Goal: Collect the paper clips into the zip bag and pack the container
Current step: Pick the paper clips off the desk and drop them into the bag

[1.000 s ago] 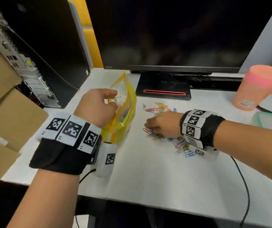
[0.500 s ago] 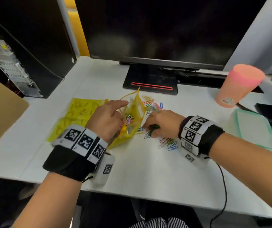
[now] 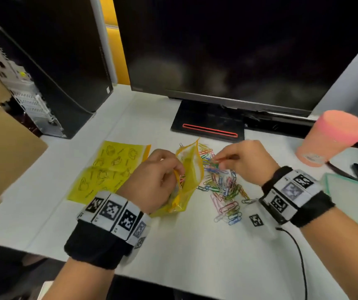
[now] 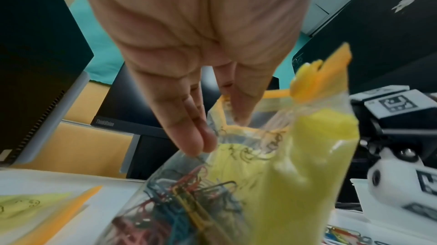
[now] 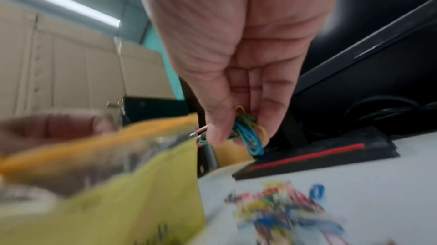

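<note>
A yellow zip bag point(image 3: 190, 169) point(image 4: 319, 155) stands on the white desk with its mouth open, several coloured paper clips point(image 4: 184, 198) inside. My left hand point(image 3: 158, 180) point(image 4: 208, 129) grips the bag's near rim and holds it open. My right hand point(image 3: 221, 161) point(image 5: 236, 136) pinches a small bunch of blue, green and yellow paper clips point(image 5: 248, 133) just right of the bag's mouth. A loose pile of paper clips point(image 3: 225, 191) lies on the desk under and in front of the right hand. The green-rimmed container point(image 3: 353, 198) sits at the right edge.
A second yellow zip bag point(image 3: 111, 169) lies flat to the left. A monitor point(image 3: 227, 50) with its black stand point(image 3: 208, 124) is behind, a pink cup point(image 3: 329, 139) at the right back, a computer tower point(image 3: 50, 61) and cardboard boxes point(image 3: 3, 144) at the left. A black cable point(image 3: 299, 256) trails from the right wrist.
My right hand has lifted from the pile with a bunch of clips and moved up beside the bag's mouth. The left hand keeps hold of the bag.
</note>
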